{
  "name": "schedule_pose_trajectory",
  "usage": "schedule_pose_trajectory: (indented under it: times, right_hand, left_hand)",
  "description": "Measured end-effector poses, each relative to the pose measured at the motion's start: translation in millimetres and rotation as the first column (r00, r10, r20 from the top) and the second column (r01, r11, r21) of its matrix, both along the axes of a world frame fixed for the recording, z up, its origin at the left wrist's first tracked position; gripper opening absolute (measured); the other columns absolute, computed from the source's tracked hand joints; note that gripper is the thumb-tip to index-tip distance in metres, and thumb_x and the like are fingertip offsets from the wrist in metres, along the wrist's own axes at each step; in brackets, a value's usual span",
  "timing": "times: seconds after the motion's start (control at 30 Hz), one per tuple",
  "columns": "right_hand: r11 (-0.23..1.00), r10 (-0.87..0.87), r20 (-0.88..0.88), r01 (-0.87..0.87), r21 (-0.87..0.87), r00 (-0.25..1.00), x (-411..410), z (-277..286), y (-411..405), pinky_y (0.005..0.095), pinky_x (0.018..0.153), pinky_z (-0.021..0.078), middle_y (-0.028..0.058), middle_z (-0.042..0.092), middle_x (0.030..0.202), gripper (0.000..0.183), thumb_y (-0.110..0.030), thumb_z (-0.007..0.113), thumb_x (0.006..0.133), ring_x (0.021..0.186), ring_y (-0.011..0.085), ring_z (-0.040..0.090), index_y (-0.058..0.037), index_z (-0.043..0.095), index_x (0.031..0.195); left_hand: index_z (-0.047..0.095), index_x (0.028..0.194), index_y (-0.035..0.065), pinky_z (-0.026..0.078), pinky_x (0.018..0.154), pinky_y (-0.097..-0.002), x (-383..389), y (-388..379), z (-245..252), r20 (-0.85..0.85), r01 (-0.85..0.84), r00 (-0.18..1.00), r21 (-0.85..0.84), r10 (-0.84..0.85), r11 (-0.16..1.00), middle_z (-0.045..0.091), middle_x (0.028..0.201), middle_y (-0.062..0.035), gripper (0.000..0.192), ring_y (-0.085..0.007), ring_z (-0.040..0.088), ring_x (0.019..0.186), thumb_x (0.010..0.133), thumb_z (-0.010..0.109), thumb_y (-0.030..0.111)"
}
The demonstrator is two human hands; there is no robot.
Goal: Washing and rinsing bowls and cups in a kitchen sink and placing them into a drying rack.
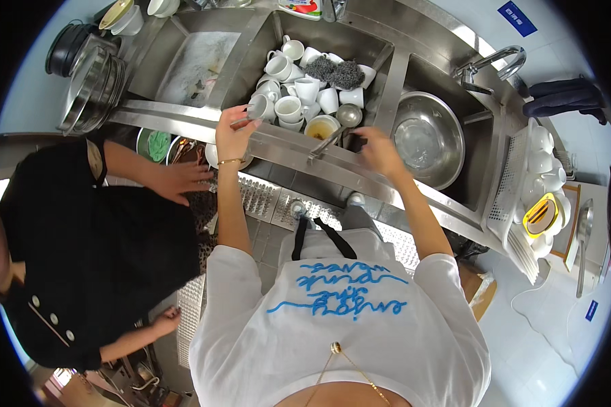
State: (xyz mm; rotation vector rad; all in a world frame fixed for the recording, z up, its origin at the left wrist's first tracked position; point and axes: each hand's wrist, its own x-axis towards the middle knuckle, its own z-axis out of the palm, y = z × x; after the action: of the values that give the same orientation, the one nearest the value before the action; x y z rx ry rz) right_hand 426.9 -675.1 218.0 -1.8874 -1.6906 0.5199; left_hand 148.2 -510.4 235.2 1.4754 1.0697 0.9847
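My left hand (232, 133) reaches over the front edge of the middle sink, its thumb and fingers spread around the near side of a white cup (262, 108); whether they grip it is unclear. Several white mugs (305, 90) lie heaped in that sink, with two steel-wool scourers (334, 73) on top. My right hand (381, 151) is blurred above the sink's front edge, fingers curled, just right of a metal ladle (349, 115). The ladle's handle slants toward me over the rim. Beside it, one white cup (322, 128) holds some yellow-brown liquid.
A steel bowl (455, 145) with water stands in the right sink below a faucet (489, 66). Foamy water (198, 66) fills the left sink. At far right is a white basket (506, 173) of cups. A co-worker in black (96, 244) stands close on my left, one hand (183, 180) near my forearm.
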Motion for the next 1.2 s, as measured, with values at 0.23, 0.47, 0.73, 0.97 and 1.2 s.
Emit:
schedule_pose_trajectory:
  times: [0.23,0.47,0.73,0.97,1.2]
  right_hand:
    - [0.806,0.441,0.057,-0.367,-0.465,0.896,-53,-24,89,0.0354,0.075,0.0421,0.0115,0.055,0.089,0.025,-0.008,0.049,0.069,0.089,0.0264,0.052,-0.0082,0.054,0.094]
    - [0.994,0.018,0.268,0.013,-0.11,0.963,-65,-59,187,0.0367,0.063,0.0471,0.0139,0.055,0.082,0.017,-0.018,0.046,0.08,0.076,0.0296,0.056,-0.002,0.051,0.081]
    - [0.985,-0.036,-0.176,0.005,-0.175,0.984,-47,-112,205,0.0389,0.064,0.0442,0.0158,0.057,0.079,0.015,-0.015,0.044,0.079,0.075,0.03,0.056,-0.0032,0.052,0.085]
    - [0.866,-0.483,-0.132,0.45,-0.217,0.866,60,-102,223,0.0394,0.068,0.0431,0.017,0.057,0.07,0.02,-0.019,0.046,0.078,0.071,0.032,0.056,-0.0027,0.057,0.08]
    - [0.829,-0.408,0.243,0.469,-0.305,0.88,53,-151,233,0.0424,0.097,0.0198,0.0247,0.022,0.128,0.078,-0.037,0.057,0.069,0.116,0.041,0.023,-0.0014,0.019,0.126]
  left_hand:
    - [0.046,0.099,0.004,0.042,0.078,-0.0286,7,5,-23,0.103,0.118,0.989,-0.148,-0.103,0.982,0.05,0.101,-0.0048,0.042,-0.0168,0.047,0.092,0.063,0.068,0.003]
    - [0.047,0.1,0.0005,0.043,0.076,-0.0272,-30,34,-10,-0.017,-0.092,0.996,-0.288,0.091,0.953,0.052,0.099,-0.0103,0.03,-0.0171,0.052,0.09,0.072,0.059,0.003]
    - [0.048,0.1,0.0019,0.043,0.075,-0.0243,-69,95,-8,-0.011,-0.359,0.929,-0.259,0.369,0.897,0.053,0.094,-0.0115,0.035,-0.016,0.052,0.086,0.068,0.061,-0.002]
    - [0.049,0.1,0.0021,0.044,0.064,-0.0192,-88,133,-21,-0.011,-0.354,0.93,-0.298,0.368,0.886,0.051,0.082,-0.0042,0.034,-0.0106,0.052,0.073,0.069,0.061,-0.003]
    - [0.048,0.101,0.0034,0.042,0.065,-0.0212,-79,198,-39,-0.027,-0.271,0.957,-0.446,0.29,0.853,0.052,0.084,-0.0022,0.028,-0.0092,0.05,0.075,0.075,0.058,0.009]
